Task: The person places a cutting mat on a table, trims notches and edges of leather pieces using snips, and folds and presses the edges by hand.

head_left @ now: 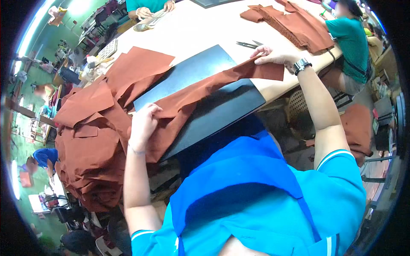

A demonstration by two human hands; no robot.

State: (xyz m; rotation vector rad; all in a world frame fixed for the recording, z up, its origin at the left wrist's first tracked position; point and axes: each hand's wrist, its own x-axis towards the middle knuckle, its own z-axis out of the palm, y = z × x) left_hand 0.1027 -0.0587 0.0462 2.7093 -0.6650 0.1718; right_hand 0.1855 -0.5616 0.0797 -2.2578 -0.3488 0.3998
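A long piece of reddish-brown fabric [200, 88] is stretched between my two hands, over a dark flat board [232, 100] on the table. My left hand [144, 123] is closed on its near left part, with the fingers curled over the cloth. At the far right end, my right hand [275, 59] pinches the upper edge between thumb and fingers. The lower left part of the cloth hangs in loose folds past the board's edge. To the left of my left hand lies a big heap of the same fabric [92, 145], spilling over the table's side.
Scissors [247, 44] lie beyond my right hand. More brown fabric [294, 25] is at the far right, near a person in a green shirt [350, 47]. Another person's hands [145, 13] rest across the table [205, 25]. A woven chair [299, 106] stands below the table's right edge.
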